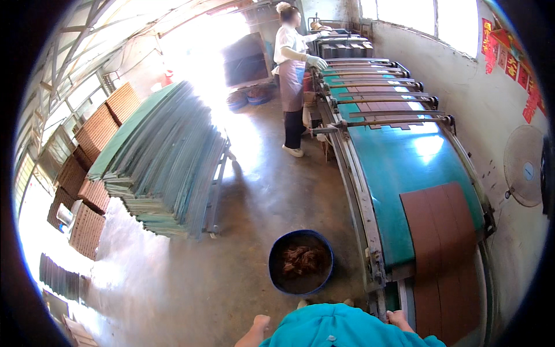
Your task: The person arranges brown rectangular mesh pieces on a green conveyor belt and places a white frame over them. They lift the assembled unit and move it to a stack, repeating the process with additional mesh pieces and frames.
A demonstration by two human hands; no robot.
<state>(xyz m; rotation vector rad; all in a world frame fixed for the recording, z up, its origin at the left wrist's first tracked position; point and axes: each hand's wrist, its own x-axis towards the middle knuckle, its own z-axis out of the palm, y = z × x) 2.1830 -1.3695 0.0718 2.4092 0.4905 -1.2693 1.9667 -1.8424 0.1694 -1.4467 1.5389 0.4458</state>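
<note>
My left hand [261, 322] hangs at my left side, close to my teal top [329, 328], with its fingers curled in and nothing visible in them. On my other side, my right hand [398, 317] is beside the near end of the conveyor's metal frame [374, 263]; its fingers are mostly hidden, and I cannot tell whether it touches the frame. Along the teal conveyor belt [384, 173] lies a flat brown sheet [436, 214], marked lengthwise by thin lines. Brown material continues past the belt's near end, to the right of my right hand.
A blue-rimmed tub [277, 272] of brown scraps stands on the floor ahead. A tall stack of greenish boards [156, 168] fills the left. Another person [292, 63] in gloves and apron stands at the conveyor's far left. A fan [523, 165] is by the right wall.
</note>
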